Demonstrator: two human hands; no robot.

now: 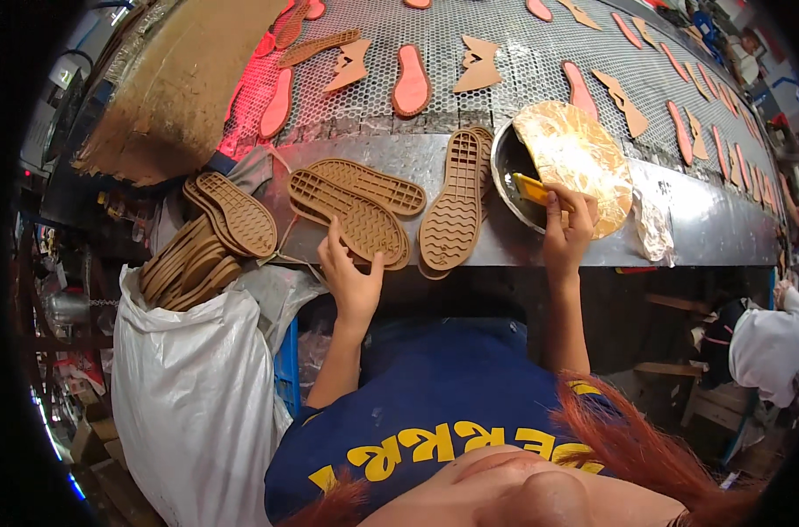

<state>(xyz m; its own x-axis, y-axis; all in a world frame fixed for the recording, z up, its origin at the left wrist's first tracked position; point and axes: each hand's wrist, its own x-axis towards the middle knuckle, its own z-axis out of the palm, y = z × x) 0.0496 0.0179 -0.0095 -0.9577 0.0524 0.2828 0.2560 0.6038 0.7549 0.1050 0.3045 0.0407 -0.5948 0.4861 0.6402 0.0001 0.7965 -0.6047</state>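
Note:
My left hand (350,277) rests at the near edge of a brown ridged shoe sole (347,211), its index finger and thumb apart and touching it. Another sole (364,183) lies partly beneath that one. In my right hand (568,224) is a yellow-handled brush (531,188), held over a round metal pot (505,167). A shiny, tan round lid (584,158) covers much of the pot's right side. The brush's working end and the pot's contents are hard to make out. Between my hands lies a stack of soles (452,202), tread side up.
Beyond the metal ledge (540,255), a mesh conveyor (373,105) carries pink insoles (411,81) and tan cut pieces (478,66). At left, a white sack (189,395) holds several soles (197,255). Crumpled plastic (652,211) lies right of the pot. A person in white (773,342) is at far right.

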